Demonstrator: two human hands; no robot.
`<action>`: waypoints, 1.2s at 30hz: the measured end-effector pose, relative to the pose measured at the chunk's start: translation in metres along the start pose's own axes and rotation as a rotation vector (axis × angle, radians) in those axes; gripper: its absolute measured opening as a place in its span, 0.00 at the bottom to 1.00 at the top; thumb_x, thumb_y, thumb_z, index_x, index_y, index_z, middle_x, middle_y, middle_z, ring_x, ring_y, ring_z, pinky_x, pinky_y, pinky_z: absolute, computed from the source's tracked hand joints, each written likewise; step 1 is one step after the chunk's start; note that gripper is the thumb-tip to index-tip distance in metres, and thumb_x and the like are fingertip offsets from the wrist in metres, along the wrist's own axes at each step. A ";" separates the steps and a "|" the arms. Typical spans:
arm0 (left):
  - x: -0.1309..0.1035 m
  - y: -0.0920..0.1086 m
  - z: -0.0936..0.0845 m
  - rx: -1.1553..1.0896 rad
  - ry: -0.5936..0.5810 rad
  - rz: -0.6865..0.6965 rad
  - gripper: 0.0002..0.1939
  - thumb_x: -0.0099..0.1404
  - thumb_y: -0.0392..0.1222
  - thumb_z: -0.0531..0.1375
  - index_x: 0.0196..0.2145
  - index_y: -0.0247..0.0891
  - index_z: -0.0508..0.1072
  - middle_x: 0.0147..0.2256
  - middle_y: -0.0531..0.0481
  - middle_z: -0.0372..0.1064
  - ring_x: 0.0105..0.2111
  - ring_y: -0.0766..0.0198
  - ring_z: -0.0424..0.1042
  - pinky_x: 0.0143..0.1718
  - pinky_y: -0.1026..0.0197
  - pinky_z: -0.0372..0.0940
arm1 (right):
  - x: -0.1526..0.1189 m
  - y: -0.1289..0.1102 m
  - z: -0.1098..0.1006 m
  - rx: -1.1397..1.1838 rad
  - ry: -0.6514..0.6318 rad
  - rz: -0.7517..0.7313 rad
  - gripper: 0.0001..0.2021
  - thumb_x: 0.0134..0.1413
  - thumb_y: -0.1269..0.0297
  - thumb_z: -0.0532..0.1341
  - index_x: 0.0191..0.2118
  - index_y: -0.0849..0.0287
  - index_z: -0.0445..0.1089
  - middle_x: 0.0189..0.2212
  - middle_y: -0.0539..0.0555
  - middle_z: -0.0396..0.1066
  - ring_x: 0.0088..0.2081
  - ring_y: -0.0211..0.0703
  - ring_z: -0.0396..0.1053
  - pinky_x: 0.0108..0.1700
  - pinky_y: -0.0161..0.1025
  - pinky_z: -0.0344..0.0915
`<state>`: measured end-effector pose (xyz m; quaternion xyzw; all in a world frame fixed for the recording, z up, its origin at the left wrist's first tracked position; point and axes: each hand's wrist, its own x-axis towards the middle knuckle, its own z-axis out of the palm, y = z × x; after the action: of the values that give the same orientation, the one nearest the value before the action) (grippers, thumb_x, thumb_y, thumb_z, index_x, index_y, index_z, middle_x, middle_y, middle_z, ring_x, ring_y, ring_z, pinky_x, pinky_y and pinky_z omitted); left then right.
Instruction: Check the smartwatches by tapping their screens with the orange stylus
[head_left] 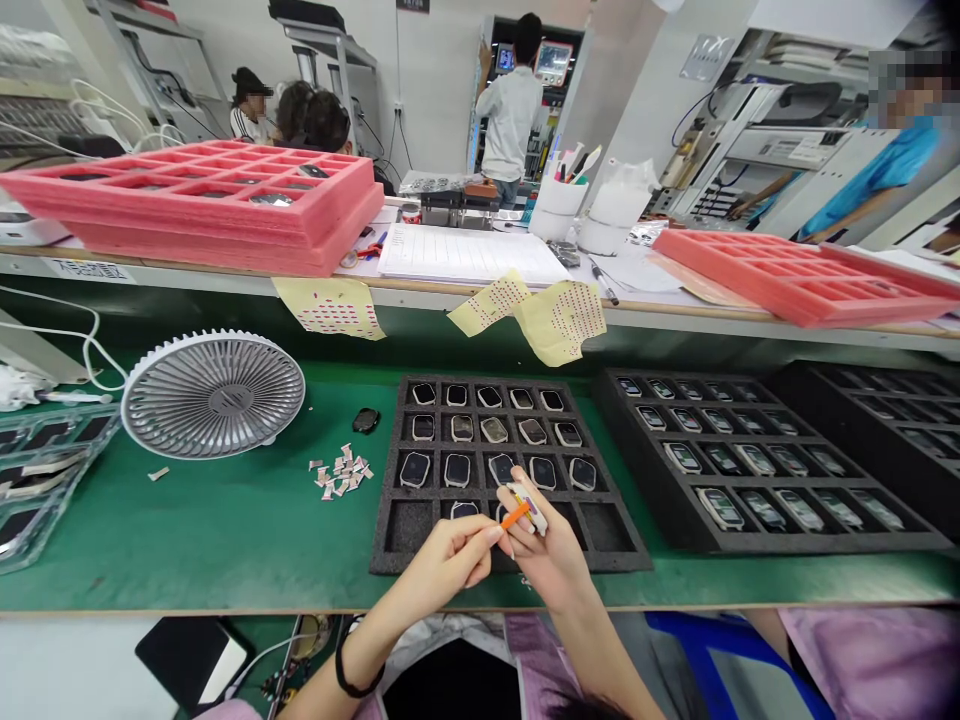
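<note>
My left hand, with a black band at the wrist, pinches a thin orange stick. The stick's far end reaches a small watch case that my right hand grips on edge between thumb and fingers. White and yellowish parts show on the case; its inner detail is too small to read. Both hands are over the front of a dark grey foam tray, whose pockets hold several watch cases with dark faces. My hands partly cover the front row.
A round grey fan stands left, near small pinkish-white pieces and a black watch part. Filled black trays lie right. Pink foam trays and papers rest on the shelf ahead. Other people are beyond.
</note>
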<state>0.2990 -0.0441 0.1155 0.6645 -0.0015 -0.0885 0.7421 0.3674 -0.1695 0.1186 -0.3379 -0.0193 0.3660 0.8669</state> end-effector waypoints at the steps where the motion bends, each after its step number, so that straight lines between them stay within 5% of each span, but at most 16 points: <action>1: 0.001 -0.002 -0.001 -0.009 0.019 0.002 0.23 0.65 0.59 0.52 0.27 0.35 0.67 0.13 0.62 0.48 0.14 0.74 0.45 0.17 0.68 0.43 | 0.000 0.001 -0.001 -0.016 0.010 -0.010 0.13 0.52 0.59 0.64 0.29 0.55 0.58 0.16 0.39 0.53 0.12 0.24 0.35 0.14 0.26 0.44; 7: 0.007 -0.008 0.004 0.013 0.158 0.080 0.19 0.64 0.54 0.56 0.26 0.34 0.68 0.23 0.51 0.67 0.24 0.67 0.65 0.28 0.65 0.60 | -0.003 0.021 -0.004 -0.326 0.182 -0.128 0.12 0.53 0.55 0.63 0.40 0.53 0.62 0.18 0.42 0.58 0.14 0.29 0.50 0.16 0.27 0.46; 11: 0.005 -0.005 0.002 0.072 0.186 0.029 0.20 0.63 0.55 0.55 0.24 0.35 0.65 0.18 0.56 0.59 0.18 0.71 0.56 0.21 0.67 0.53 | -0.006 0.025 -0.014 -0.588 0.229 -0.267 0.12 0.56 0.52 0.60 0.40 0.53 0.62 0.21 0.44 0.59 0.18 0.32 0.54 0.19 0.30 0.53; 14: -0.007 -0.005 -0.023 0.095 0.272 -0.024 0.21 0.62 0.58 0.55 0.24 0.37 0.62 0.15 0.60 0.49 0.16 0.73 0.48 0.18 0.68 0.46 | -0.011 0.009 -0.033 -0.858 0.359 -0.427 0.11 0.59 0.51 0.56 0.40 0.52 0.63 0.28 0.48 0.63 0.23 0.37 0.59 0.24 0.34 0.58; 17: -0.026 -0.010 -0.064 0.340 0.578 0.018 0.20 0.61 0.57 0.54 0.23 0.37 0.63 0.18 0.58 0.52 0.18 0.71 0.52 0.19 0.68 0.48 | -0.019 -0.011 -0.061 -1.285 0.480 -0.521 0.12 0.60 0.51 0.54 0.40 0.53 0.66 0.35 0.53 0.69 0.33 0.44 0.65 0.35 0.39 0.62; 22: -0.047 -0.027 -0.116 0.871 0.881 -0.217 0.13 0.63 0.47 0.52 0.25 0.38 0.66 0.17 0.55 0.58 0.18 0.66 0.58 0.23 0.67 0.51 | -0.027 -0.020 -0.096 -1.730 0.354 -0.541 0.12 0.63 0.56 0.50 0.37 0.55 0.67 0.33 0.54 0.71 0.37 0.48 0.68 0.41 0.44 0.61; 29: -0.051 -0.034 -0.126 1.080 0.963 -0.394 0.14 0.66 0.48 0.50 0.39 0.37 0.69 0.25 0.45 0.72 0.26 0.53 0.72 0.24 0.64 0.55 | -0.024 -0.012 -0.082 -1.904 0.308 -0.788 0.07 0.62 0.63 0.53 0.40 0.56 0.67 0.37 0.56 0.69 0.41 0.49 0.66 0.43 0.44 0.60; 36: -0.044 -0.022 -0.108 1.003 0.849 -0.278 0.15 0.66 0.50 0.49 0.39 0.40 0.70 0.30 0.46 0.75 0.29 0.52 0.74 0.27 0.64 0.58 | -0.018 0.010 -0.057 -2.132 0.170 -0.646 0.09 0.61 0.68 0.53 0.45 0.59 0.66 0.35 0.57 0.72 0.37 0.50 0.65 0.38 0.44 0.56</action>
<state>0.2662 0.0659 0.0866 0.8999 0.3352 0.0973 0.2614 0.3642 -0.2088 0.0730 -0.9117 -0.3508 -0.1046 0.1867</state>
